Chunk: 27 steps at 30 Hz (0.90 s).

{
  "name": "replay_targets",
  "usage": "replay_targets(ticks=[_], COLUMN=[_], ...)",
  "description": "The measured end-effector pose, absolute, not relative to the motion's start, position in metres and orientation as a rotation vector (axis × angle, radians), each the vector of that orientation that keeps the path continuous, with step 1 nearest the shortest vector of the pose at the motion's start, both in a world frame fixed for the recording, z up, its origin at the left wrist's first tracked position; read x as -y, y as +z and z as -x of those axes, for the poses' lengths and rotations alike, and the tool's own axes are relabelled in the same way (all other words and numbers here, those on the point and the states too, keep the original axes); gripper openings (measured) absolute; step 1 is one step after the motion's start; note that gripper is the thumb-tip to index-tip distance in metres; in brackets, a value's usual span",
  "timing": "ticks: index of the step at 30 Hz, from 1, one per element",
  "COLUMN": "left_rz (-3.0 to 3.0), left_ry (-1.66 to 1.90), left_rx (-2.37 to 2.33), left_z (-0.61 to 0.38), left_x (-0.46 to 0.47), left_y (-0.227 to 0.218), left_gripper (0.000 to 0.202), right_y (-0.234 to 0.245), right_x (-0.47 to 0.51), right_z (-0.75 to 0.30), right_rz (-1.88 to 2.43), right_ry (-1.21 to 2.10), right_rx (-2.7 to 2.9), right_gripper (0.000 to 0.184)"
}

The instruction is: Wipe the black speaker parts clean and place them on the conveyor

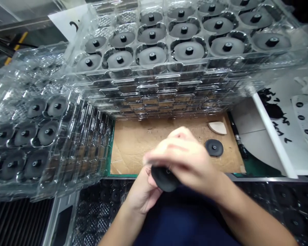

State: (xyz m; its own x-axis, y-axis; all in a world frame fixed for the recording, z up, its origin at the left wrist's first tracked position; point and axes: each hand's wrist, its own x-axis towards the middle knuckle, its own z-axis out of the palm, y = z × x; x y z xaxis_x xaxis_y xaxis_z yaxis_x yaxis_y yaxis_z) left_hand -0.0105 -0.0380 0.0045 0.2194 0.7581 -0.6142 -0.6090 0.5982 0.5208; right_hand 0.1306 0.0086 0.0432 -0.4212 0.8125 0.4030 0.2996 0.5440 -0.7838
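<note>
Disc point(164, 180) sits between both hands, low centre, just in front of the body. Left hand point(143, 192) cups it from below and left, fingers closed on its edge. Right hand point(186, 160) lies over its top and is motion-blurred, covering most of the disc; cannot tell if it grips or only presses. Only the disc's dark lower rim shows. Under and beyond the grip is the cardboard point(133, 143). Loose disc point(214, 148) lies flat on it just right of the right hand, not touching. White wedge point(217, 127) lies a bit further out on the same side. Marker point(238, 138) lies along the cardboard's right edge, with green mat point(258, 168) beside it. Tray stack point(169, 94) walls off the far side, its top tray full of discs. Left stack point(28, 136) stands left of the grip, also loaded. Dark tray point(105, 205) lies below the left wrist, near the body. Nothing lies between the hands and the loose disc.
</note>
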Motion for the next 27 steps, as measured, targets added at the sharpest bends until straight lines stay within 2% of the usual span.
replay_targets(ticks=[2,6,10,13,17,23,27], left_rz=[-0.195,-0.179,-0.177,-0.192,-0.172,-0.168,-0.178], left_ry=[0.893,0.897,0.91,0.937,1.032,1.087,1.091], left_rx=[-0.873,-0.736,-0.778,-0.851,-0.939,-0.962,-0.95], left_z=[0.014,0.021,0.024,0.021,0.012,0.004,0.002], left_x=[0.037,0.037,0.036,0.032,0.03,0.034,0.038], left_y=[0.005,0.003,0.002,0.001,-0.002,-0.004,-0.002], left_gripper=[0.04,0.054,0.059,0.063,0.06,0.064,0.06], right_y=[0.024,-0.032,-0.072,-0.079,-0.08,-0.094,-0.07], right_x=[-0.012,0.001,0.033,0.053,0.065,0.05,0.035], right_z=[-0.139,-0.152,-0.156,-0.157,-0.157,-0.162,-0.167], right_rz=[1.224,1.566,1.736,1.813,1.855,1.817,1.689], right_ry=[0.925,1.236,1.125,1.043,0.968,0.872,0.902], right_rx=[1.731,1.55,1.619,1.679,1.725,1.654,1.558], right_gripper=[0.017,0.037,0.025,0.026,0.042,0.038,0.028])
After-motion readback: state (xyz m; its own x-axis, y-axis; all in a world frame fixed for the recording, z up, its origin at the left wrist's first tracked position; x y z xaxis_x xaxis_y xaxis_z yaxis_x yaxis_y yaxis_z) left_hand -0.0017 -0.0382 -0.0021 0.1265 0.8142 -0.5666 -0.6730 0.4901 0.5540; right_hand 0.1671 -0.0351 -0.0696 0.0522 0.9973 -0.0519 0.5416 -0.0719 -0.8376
